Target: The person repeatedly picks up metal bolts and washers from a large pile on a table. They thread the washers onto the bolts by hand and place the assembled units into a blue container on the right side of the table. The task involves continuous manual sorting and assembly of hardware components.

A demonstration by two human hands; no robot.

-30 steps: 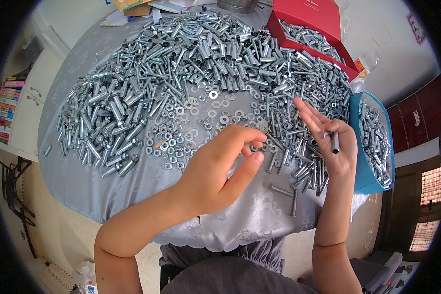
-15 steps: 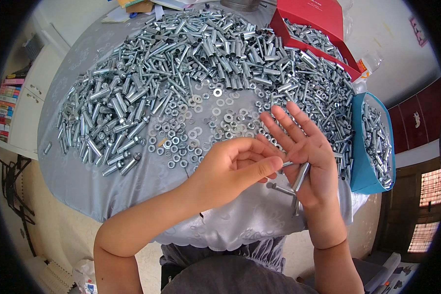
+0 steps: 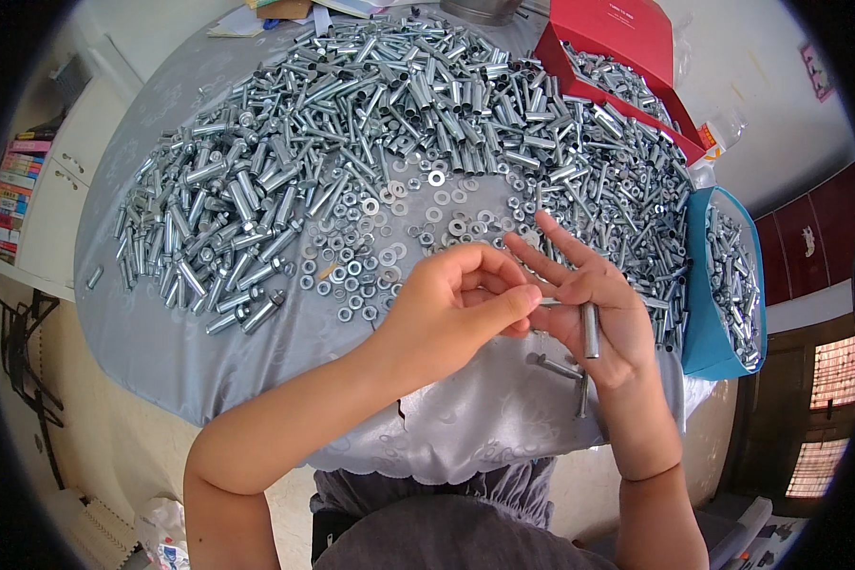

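Note:
My left hand (image 3: 461, 309) is closed in a pinch, thumb against the fingers. A thin silver rod (image 3: 548, 302), mostly hidden, shows between its fingertips and my right hand. My right hand (image 3: 606, 318) is turned palm up, with some fingers stretched out. It holds a silver metal sleeve (image 3: 591, 331) against the palm under the bent thumb. Below the right hand, two long bolts lie on the cloth: one slanted bolt (image 3: 558, 367) and another bolt (image 3: 581, 395) pointing towards me. Beyond my hands, loose nuts (image 3: 351, 283) and flat washers (image 3: 436, 179) are scattered on the table.
A large heap of sleeves and bolts (image 3: 389, 85) spreads across the grey tablecloth (image 3: 142, 342). Assembled sleeve anchors (image 3: 228, 218) lie at the left. A red box (image 3: 613, 28) and a blue container (image 3: 708, 323), both holding metal parts, stand at the right.
My right thumb has bent inward over the sleeve, which now stands more upright. My left hand has shifted slightly, still pinching close to the right palm. The view has shifted slightly.

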